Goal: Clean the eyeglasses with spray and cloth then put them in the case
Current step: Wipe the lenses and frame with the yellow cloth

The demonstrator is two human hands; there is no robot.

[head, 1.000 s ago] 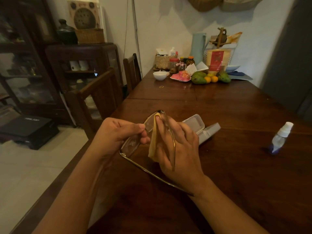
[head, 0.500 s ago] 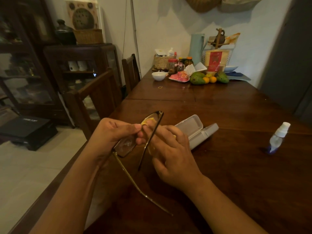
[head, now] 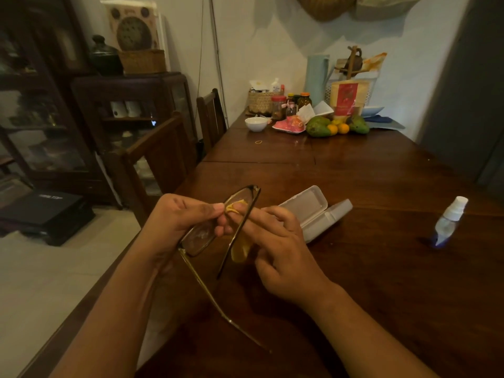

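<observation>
Left hand point(head: 180, 222) pinches the eyeglasses point(head: 218, 230) at the bridge area, thumb and fingers closed on the frame, glasses held above the counter point(head: 381, 282) with both temples unfolded and pointing toward the person. Right hand point(head: 283, 252) grips a yellow cloth point(head: 240, 249), fingers pressing it against the far lens; a bit of cloth shows through that lens near the left thumb. Near lens bare, smudgy. White glasses case point(head: 313, 211) lies open on the counter just beyond the right hand, not touching it. Spray bottle point(head: 450, 221) stands well apart to the right, tilted look from lens distortion, white cap on. Far end of counter: white bowl point(head: 255, 124), fruit point(head: 327, 126), jars point(head: 289, 105), woven basket point(head: 260, 100). Wooden chairs point(head: 161, 159) along left edge.
</observation>
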